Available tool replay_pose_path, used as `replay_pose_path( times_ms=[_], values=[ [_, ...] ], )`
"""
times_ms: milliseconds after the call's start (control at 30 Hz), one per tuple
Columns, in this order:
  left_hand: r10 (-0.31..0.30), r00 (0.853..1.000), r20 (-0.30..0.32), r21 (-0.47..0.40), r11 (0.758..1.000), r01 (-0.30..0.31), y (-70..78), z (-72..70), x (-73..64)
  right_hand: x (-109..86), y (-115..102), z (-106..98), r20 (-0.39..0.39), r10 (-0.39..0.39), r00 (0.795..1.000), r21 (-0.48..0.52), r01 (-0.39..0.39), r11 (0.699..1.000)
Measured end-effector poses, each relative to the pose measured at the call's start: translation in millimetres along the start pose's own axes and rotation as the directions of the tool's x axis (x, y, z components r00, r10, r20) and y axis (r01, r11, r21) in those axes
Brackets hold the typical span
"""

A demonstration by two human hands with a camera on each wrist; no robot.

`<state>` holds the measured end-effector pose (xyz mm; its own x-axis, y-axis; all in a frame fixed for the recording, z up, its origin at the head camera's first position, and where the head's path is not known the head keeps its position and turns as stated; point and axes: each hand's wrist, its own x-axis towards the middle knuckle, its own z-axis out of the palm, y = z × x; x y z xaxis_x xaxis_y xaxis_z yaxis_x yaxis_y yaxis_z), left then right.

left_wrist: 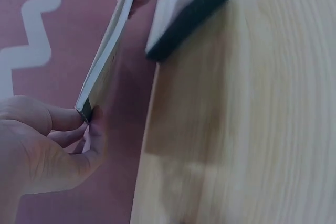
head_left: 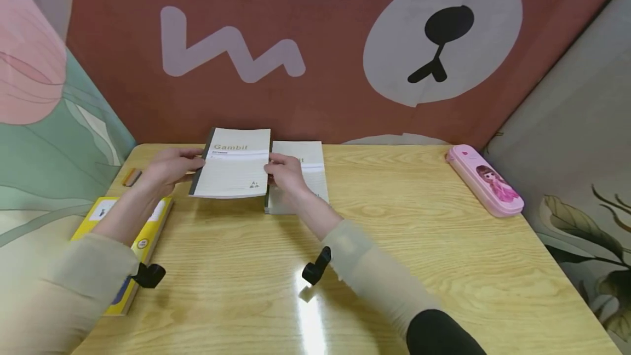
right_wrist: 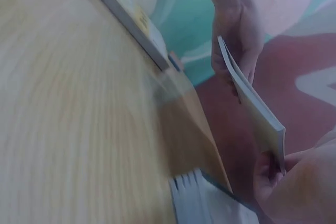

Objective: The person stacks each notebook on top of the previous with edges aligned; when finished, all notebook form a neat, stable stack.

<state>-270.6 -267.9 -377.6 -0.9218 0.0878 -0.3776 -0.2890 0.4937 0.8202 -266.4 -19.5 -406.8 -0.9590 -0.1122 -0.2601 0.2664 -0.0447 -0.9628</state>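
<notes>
A white notebook (head_left: 231,171) with a dark spine and "Gambit" on its cover is held up off the table, cover facing me. My left hand (head_left: 170,170) pinches its spine edge, thumb on one side and fingers on the other, as the left wrist view also shows. The opposite edge is gripped by my right hand (head_left: 287,173). Just right of it, partly behind my right hand and forearm, lies a stack of similar notebooks (head_left: 311,179); their layered edges show in the right wrist view.
On the left, a thick yellow book (head_left: 153,229) lies partly under my left forearm. A small orange and grey eraser-like block (head_left: 131,177) sits beyond it. At the far right edge rests a pink pencil case (head_left: 485,179). Printed fabric walls rise behind the wooden table (head_left: 419,245).
</notes>
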Motion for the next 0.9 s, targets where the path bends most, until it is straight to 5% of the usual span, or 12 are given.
replay_pose_path(
  times_ms=[233, 467, 900],
  values=[
    [0.061, 0.992, -0.108, -0.111, 0.991, -0.073, 17.4, 29.1, 4.5, 5.0, -8, -30, -0.037, -0.032, 0.999, 0.057, 0.034, 0.998],
    [0.076, 0.983, -0.167, -0.262, 0.958, -0.119, 30.0, 60.5, 10.0, 5.6, -9, -57, -0.106, -0.060, 0.993, 0.075, 0.068, 0.995],
    [0.024, 0.978, -0.206, -0.379, 0.920, -0.103, 34.8, 104.9, 22.3, 3.4, 3, -95, -0.144, -0.063, 0.988, 0.002, 0.064, 0.998]
  ],
)
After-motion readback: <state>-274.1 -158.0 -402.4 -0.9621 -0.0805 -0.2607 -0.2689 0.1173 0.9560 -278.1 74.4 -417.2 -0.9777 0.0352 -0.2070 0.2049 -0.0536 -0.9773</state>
